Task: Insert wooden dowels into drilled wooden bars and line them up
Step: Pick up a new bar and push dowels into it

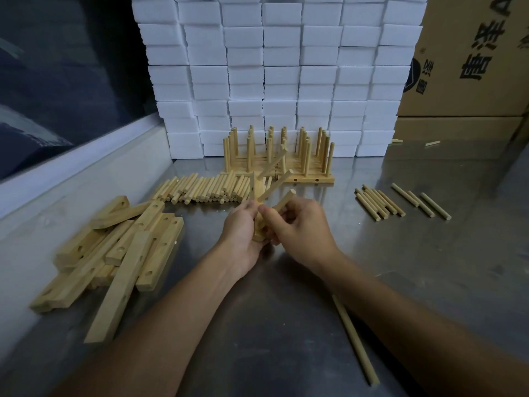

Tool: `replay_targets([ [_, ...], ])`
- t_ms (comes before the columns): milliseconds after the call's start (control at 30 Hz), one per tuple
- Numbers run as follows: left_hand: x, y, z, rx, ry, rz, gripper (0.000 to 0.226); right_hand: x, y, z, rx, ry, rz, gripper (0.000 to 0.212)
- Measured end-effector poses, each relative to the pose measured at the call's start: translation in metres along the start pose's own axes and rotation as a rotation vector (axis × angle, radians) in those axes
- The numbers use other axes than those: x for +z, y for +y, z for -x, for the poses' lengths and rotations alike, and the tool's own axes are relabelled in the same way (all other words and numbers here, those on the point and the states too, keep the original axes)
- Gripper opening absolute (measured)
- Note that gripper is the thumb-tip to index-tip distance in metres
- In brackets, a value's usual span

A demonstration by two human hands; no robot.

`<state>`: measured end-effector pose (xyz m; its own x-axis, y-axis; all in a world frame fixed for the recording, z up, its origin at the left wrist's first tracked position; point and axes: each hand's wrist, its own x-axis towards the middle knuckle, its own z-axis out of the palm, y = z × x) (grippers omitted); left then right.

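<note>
Right, status from the bench.
Left hand: we grip the bar upright, fingers wrapped round its lower part, so the drilled face turns toward the right hand.
Bar in hand: centre of the scene, just above the steel table; two dowels already stick out of it, slanting up and away to the right.
Right hand: we pinch one more dowel, fingers curled round its lower end, tip angled up-right. Whether its end is in a hole yet, we cannot tell; fingers hide it.
Step (our read): seating the third dowel.
Loose bars: heap at near left, beside the left hand for a quick grab.
Loose dowels: row at far left of centre, just beyond the hands; smaller bunch at right, well apart.
Finished bars: lined up at far centre against the white blocks, pegs standing up, out of the working area.
Stray long rod: near right, partly under our forearm.
Risk (our guess): a skewed entry could jam, so keep the dowel in line with the hole.
</note>
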<state>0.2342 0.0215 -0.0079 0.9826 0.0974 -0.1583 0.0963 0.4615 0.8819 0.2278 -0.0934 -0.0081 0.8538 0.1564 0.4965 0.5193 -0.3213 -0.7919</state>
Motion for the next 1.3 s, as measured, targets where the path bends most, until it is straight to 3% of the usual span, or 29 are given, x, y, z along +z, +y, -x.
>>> replay_targets([
  [233, -0.002, 0.002, -0.003, -0.039, -0.023, 0.029, 0.035, -0.020, -0.005, -0.004, -0.085, -0.104, 0.012, 0.014],
  [367, 0.001, 0.003, -0.004, -0.059, -0.008, -0.010, 0.031, -0.044, -0.018, -0.012, -0.350, -0.155, 0.403, 0.022],
  [500, 0.003, 0.005, -0.003, -0.073, -0.003, -0.058, 0.028, -0.045, -0.027, -0.014, -0.421, -0.287, 0.839, 0.023],
  [667, 0.002, 0.008, 0.000, -0.056, 0.001, -0.060, 0.024, -0.025, -0.030, -0.005, -0.423, -0.272, 0.977, 0.019],
  [833, 0.007, 0.005, 0.004, 0.018, 0.019, -0.150, 0.023, -0.021, -0.030, -0.002, -0.290, -0.236, 0.988, 0.035],
  [1067, 0.009, 0.002, 0.004, 0.028, 0.026, -0.160, 0.030, -0.013, -0.028, -0.005, -0.139, -0.192, 0.916, 0.030],
  [1200, 0.008, 0.002, 0.003, 0.025, 0.020, -0.144, 0.026, -0.013, -0.029, -0.009, 0.075, -0.149, 0.727, 0.025],
  [1300, 0.007, 0.004, 0.001, -0.008, 0.011, -0.077, 0.028, -0.023, -0.029, -0.014, 0.218, -0.225, 0.479, 0.025],
])
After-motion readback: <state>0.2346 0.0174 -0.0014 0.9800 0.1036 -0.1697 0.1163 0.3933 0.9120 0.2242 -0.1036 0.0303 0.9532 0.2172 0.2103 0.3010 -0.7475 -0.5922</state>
